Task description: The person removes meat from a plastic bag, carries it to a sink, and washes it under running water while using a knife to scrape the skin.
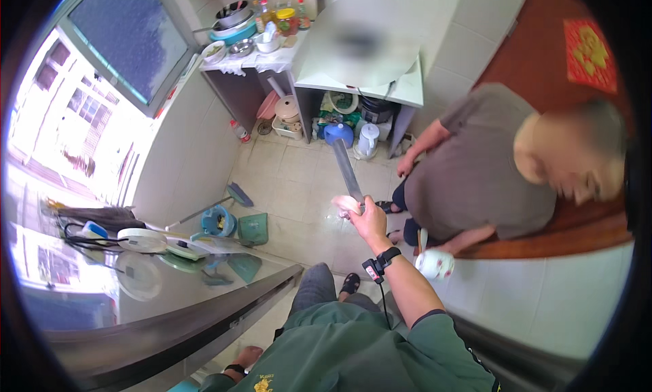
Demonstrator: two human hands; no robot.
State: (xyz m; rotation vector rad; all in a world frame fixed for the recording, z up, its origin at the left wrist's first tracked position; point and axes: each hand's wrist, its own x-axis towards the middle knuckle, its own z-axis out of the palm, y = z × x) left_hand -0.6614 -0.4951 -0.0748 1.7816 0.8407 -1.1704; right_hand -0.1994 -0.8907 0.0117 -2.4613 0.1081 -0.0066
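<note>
My right hand [371, 223], out in front of me over the floor, grips a long flat grey blade-like strip [347, 170] that points away toward the counter. A soft-looking pinkish-white piece [346, 204] is at the same fingers; what it is cannot be made out. A black band with a small device and a cable is strapped to that wrist. Low at the left, my left hand [249, 357] hangs beside my body near the edge of the glossy counter [244, 295]. Its fingers are too unclear to read, and I see nothing held in it.
At right stands another person [479, 163] with a white flowered cup [435, 263]. A blue bucket [218, 221], green dustpan [253, 228] and broom [238, 194] are on the floor at left. Ahead, a blue jug [338, 133] and white kettle [367, 140] stand below the worktop [412, 89].
</note>
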